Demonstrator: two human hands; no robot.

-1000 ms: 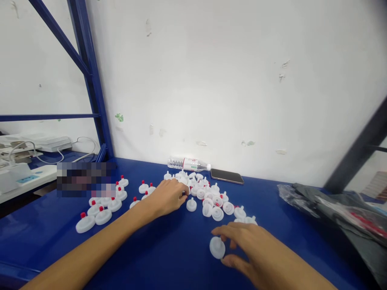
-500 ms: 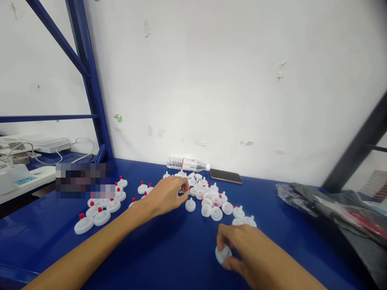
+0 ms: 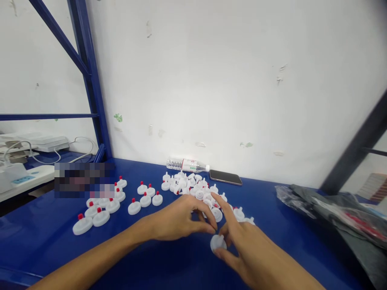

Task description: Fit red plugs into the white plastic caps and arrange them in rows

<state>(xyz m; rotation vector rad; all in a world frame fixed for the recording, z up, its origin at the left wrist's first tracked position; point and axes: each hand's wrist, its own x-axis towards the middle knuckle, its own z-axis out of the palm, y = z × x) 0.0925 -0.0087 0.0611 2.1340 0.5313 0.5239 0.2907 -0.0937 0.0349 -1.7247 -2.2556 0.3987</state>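
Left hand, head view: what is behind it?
Behind the left hand lies a pile of white caps, with a plastic bottle beyond. The hand covers part of the pile's near edge; what lies there cannot be seen.

Translucent white held cap [image 3: 217, 243], red-tipped white caps [image 3: 134, 208], deep blue tabletop [image 3: 181, 266], black phone [image 3: 225, 177], white wall [image 3: 205, 80]

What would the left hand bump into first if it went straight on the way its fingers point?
Most likely the right hand or the white cap it holds, just past the fingertips of the left hand. Depth is unclear, so I can't say which comes first.
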